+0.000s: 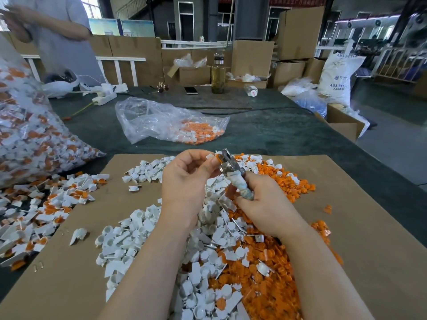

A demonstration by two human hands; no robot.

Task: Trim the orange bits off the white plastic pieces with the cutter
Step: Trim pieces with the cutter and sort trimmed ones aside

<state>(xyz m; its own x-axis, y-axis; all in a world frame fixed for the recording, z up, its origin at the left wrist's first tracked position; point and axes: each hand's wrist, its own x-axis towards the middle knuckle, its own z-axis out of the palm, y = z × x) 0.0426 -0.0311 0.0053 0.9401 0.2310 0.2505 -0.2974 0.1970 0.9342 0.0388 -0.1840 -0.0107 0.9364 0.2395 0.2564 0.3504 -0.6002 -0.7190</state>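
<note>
My left hand (184, 179) pinches a small white plastic piece with an orange bit (213, 157) between thumb and fingers. My right hand (258, 204) grips the cutter (233, 172) by its cloth-wrapped handles; its metal jaws sit at the orange bit of that piece. Below my hands lie a heap of white trimmed pieces (129, 239) and a heap of orange bits (265, 273) on a brown cardboard sheet (369, 227).
Untrimmed white-and-orange pieces (41, 204) spill at the left from a big clear bag (30, 139). A smaller clear bag (166, 121) lies ahead on the green table. A bottle (218, 77), a phone (190, 90) and cardboard boxes stand beyond; a person (57, 31) stands far left.
</note>
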